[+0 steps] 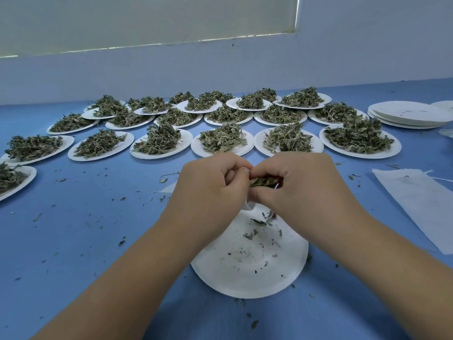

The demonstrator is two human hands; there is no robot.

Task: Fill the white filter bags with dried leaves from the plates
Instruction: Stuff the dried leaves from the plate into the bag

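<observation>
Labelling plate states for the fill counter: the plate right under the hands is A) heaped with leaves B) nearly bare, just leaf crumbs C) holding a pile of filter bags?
B: the near plate shows only scattered crumbs on bare white. Above it the right hand pinches dried leaves and the left hand grips a filter bag.

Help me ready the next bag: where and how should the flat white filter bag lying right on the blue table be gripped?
Probably pinch the flat white filter bag at its far edge, where the drawstring leaves it, coming from above with the right hand: it lies flat, and that end seems to be the mouth.
</observation>
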